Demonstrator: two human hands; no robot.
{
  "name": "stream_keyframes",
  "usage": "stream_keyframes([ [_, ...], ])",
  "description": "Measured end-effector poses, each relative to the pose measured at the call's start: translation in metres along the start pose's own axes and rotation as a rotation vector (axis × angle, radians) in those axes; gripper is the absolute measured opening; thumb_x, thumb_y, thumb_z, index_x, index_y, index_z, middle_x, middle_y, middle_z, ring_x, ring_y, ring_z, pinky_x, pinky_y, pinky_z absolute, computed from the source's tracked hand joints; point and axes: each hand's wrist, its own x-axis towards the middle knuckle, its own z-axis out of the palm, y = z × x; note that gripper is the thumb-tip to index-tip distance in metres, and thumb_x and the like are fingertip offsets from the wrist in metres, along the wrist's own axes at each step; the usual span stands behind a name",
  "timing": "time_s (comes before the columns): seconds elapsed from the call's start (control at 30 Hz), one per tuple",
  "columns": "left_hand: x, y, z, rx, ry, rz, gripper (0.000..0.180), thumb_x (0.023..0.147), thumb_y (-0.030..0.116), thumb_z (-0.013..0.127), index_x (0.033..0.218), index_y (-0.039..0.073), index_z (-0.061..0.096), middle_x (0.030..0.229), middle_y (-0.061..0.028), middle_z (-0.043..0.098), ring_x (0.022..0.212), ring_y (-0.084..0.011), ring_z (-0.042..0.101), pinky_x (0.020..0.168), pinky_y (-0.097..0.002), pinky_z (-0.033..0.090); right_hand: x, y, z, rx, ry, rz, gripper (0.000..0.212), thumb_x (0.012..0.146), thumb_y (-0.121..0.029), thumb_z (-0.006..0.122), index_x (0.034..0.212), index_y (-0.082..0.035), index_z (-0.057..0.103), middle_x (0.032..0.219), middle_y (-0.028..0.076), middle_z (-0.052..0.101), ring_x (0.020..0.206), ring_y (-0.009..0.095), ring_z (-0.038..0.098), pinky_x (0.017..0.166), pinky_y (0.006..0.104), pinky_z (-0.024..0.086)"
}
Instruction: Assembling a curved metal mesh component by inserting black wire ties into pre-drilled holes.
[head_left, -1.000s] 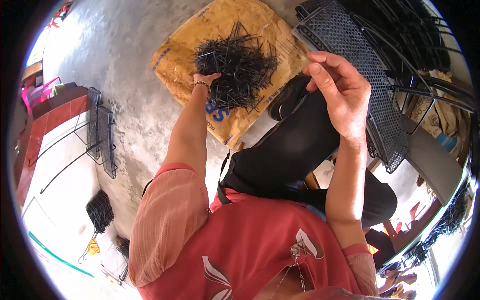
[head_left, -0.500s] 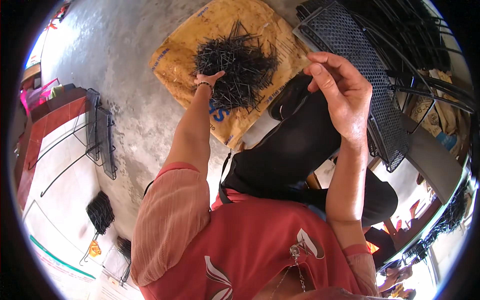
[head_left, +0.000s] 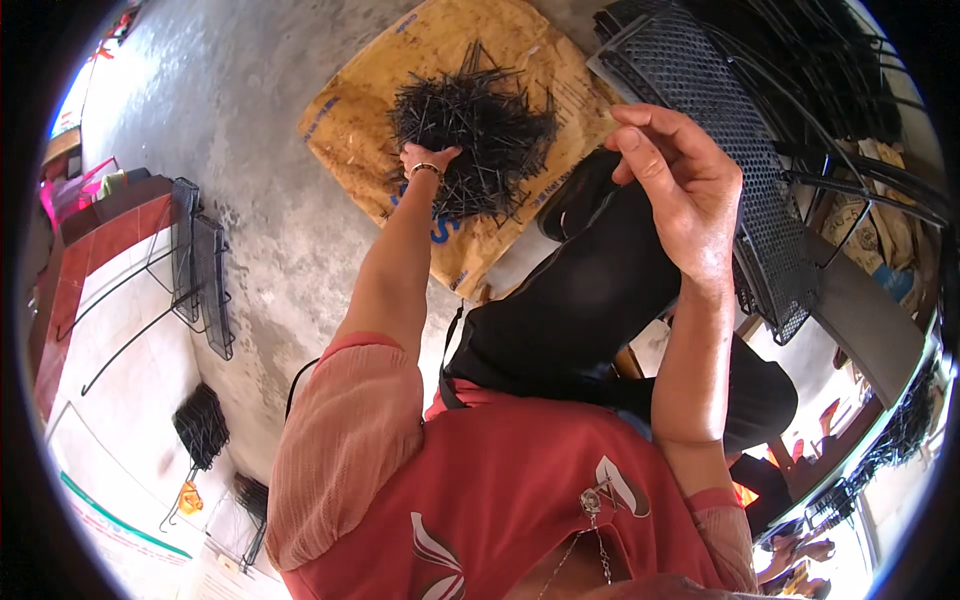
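Note:
A tangled pile of thin black rod-like pieces (head_left: 490,125) lies on a flattened yellow sack (head_left: 350,100) on the floor. My left hand (head_left: 428,158), with a bracelet at the wrist, reaches into the pile's near left side. Its thumb is spread away from the fingers, whose tips are hidden among the rods. My right hand (head_left: 685,175) is raised above my bent knee, to the right of the sack. Its fingers curl in toward the thumb in a loose pinch; anything between them is too small to make out.
Stacked black mesh panels (head_left: 690,90) with wire frames stand close on my right. My black-trousered leg (head_left: 580,290) lies between the sack and me. Wire racks (head_left: 205,270) lean by the left wall. Sacks (head_left: 880,230) are at far right.
My left hand has shifted slightly right and deeper along the pile's near edge. The right hand has stayed almost still.

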Motion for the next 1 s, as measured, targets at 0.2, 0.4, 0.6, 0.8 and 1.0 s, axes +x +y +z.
stream_keyframes([
  [0.2,0.009,0.01,-0.009,0.115,-0.074,-0.021,0.098,0.057,0.052,0.077,0.13,0.004,0.033,0.134,-0.0134,0.035,0.122,-0.0284,0.038,0.1,-0.0427,0.035,0.0,0.001,-0.003,-0.02,0.008,-0.014,0.02,0.084,-0.008,0.06,0.102,0.001,0.061,0.08,0.008,0.064,0.063,0.009,0.055,0.059,0.0204,0.046],
  [0.4,-0.019,0.008,0.0,0.038,0.089,0.112,0.082,0.056,0.045,0.078,0.116,0.001,0.044,0.12,-0.0149,0.048,0.115,-0.0307,0.044,0.096,-0.0424,0.036,0.001,0.0,-0.003,0.0,-0.001,-0.019,0.02,0.084,-0.007,0.06,0.102,0.002,0.061,0.08,0.008,0.064,0.062,0.009,0.055,0.059,0.0199,0.046],
  [0.6,-0.03,0.009,0.012,0.096,0.28,0.281,0.081,0.052,0.044,0.08,0.113,0.002,0.044,0.12,-0.016,0.046,0.113,-0.0315,0.044,0.095,-0.0427,0.036,0.001,0.002,-0.002,0.014,-0.002,-0.035,0.02,0.084,-0.007,0.06,0.102,0.002,0.061,0.079,0.007,0.063,0.063,0.008,0.056,0.058,0.0198,0.046],
  [0.8,-0.007,0.014,0.008,0.159,0.109,0.186,0.094,0.053,0.044,0.081,0.122,0.002,0.034,0.127,-0.0174,0.041,0.116,-0.0297,0.043,0.094,-0.041,0.041,0.0,0.001,-0.002,-0.015,0.009,-0.009,0.02,0.084,-0.008,0.06,0.102,0.002,0.061,0.079,0.007,0.063,0.063,0.008,0.056,0.058,0.0194,0.046],
  [1.0,0.007,0.004,0.01,-0.068,0.043,0.182,0.088,0.053,0.038,0.083,0.118,-0.002,0.039,0.119,-0.0194,0.049,0.107,-0.032,0.051,0.087,-0.0424,0.047,-0.001,-0.001,-0.003,0.019,0.0,-0.009,0.02,0.085,-0.009,0.06,0.102,0.001,0.061,0.078,0.006,0.063,0.063,0.008,0.056,0.059,0.0188,0.045],
])
